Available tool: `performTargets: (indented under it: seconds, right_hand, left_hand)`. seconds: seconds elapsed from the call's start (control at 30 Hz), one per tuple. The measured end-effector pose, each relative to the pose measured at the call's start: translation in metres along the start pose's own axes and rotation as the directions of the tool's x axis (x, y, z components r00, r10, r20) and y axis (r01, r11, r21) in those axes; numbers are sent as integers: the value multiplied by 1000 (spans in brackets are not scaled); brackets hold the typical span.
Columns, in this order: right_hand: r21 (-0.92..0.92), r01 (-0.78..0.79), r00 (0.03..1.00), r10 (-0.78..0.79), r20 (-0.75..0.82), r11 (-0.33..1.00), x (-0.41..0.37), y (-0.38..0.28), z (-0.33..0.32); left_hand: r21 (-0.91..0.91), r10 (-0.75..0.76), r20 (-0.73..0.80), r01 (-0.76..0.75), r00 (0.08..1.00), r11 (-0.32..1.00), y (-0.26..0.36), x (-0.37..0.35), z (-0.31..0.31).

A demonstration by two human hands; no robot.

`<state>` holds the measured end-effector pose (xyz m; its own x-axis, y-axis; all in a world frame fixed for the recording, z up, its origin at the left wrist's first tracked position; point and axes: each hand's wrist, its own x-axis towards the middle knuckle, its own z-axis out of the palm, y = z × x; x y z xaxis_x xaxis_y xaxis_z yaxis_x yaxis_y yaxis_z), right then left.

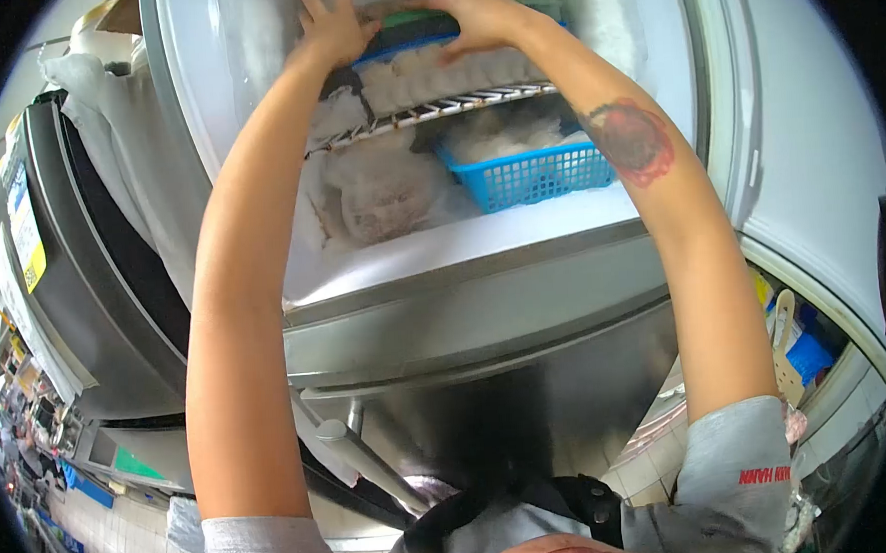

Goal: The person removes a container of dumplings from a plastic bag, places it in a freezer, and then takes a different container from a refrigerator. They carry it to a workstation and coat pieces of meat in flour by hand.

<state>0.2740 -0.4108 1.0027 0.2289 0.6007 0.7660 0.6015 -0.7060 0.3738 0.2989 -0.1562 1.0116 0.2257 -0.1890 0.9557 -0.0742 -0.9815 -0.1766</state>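
Both my arms reach into the upper part of a frosted freezer. My left hand (pixel 335 27) is at the upper left, fingers spread and thumb out. Opposite it, my right hand (pixel 479 16) has its thumb and fingers apart, over the right part of a dark green item (pixel 418 25). A blue edge (pixel 401 50) runs just below the green item, between the hands. Pale frosted packs (pixel 408 83) lie under that on a white wire shelf (pixel 444 108). The top of the frame cuts off some of the left fingertips.
Below the shelf, a blue perforated basket (pixel 538 179) holds pale frosted contents, with a frosted bag (pixel 384 194) to its left. The open freezer door (pixel 807 147) stands at the right. A dark steel appliance (pixel 102 264) is at the left.
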Motion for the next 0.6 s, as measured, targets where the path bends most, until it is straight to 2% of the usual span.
performTargets:
  seconds: [0.03, 0.07, 0.17, 0.27, 0.3, 0.4, 0.47, 0.57, 0.6]
  right_hand:
    - [67, 103, 994, -100, -47, 992, 1, -1, -11]
    - [82, 52, 960, -28, -278, 995, -10, 3, -21]
    - [143, -136, 873, 187, -451, 980, -8, 16, -61]
    - [-238, -316, 877, 187, -442, 918, -11, 15, -82]
    - [-177, -309, 879, 209, -429, 935, -11, 25, -76]
    - [-38, -312, 867, 268, -420, 949, 22, 72, -36]
    - [-9, -370, 816, 320, -481, 929, 51, 99, -10]
    - [-246, -341, 884, 220, -413, 907, 46, 79, -19]
    - [-302, -344, 878, 190, -439, 889, 42, 64, -30]
  left_hand:
    - [67, 33, 2, -33, 999, 997, 11, -7, -14]
    - [-101, -45, 272, 75, 961, 992, 26, -12, -26]
    - [-283, -71, 343, 175, 937, 943, 43, -25, -15]
    - [-336, -2, 350, 127, 937, 933, 38, -27, -21]
    - [-354, 25, 359, 111, 933, 929, 35, -29, -22]
    - [-256, 19, 376, 83, 927, 963, 26, -18, -12]
    - [-226, -23, 346, 107, 938, 968, 25, -18, -2]
    - [-86, -126, 375, 170, 918, 982, 36, -22, -8]
    - [-25, -168, 390, 193, 905, 981, 40, -23, -13]
